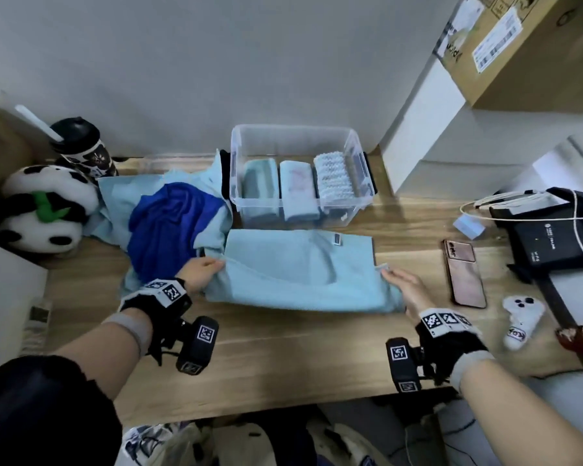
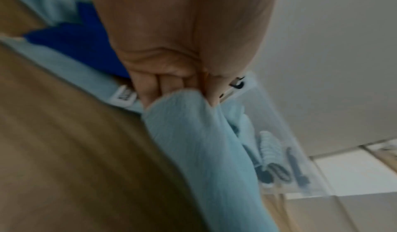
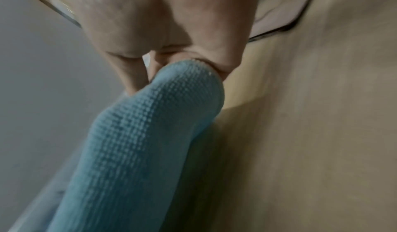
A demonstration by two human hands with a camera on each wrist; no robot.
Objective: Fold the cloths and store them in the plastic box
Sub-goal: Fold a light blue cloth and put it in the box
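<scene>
Wooden desk (image 1: 283, 358) against a grey wall, with a clear plastic box (image 1: 295, 142) at the back as the landmark. Just in front of the box lies a light blue cloth (image 1: 297, 274), partly folded. The left hand (image 1: 199, 272) pinches its left edge between thumb and curled fingers (image 2: 163, 84); the right hand (image 1: 406, 287) pinches its right edge the same way. Inside the box stand three folded cloths (image 1: 297, 188) side by side. Left of the box a dark blue cloth (image 1: 169, 227) lies on more pale blue fabric, with a panda plush (image 1: 44, 206) beyond. Right of the box, a phone (image 1: 463, 272) lies flat
</scene>
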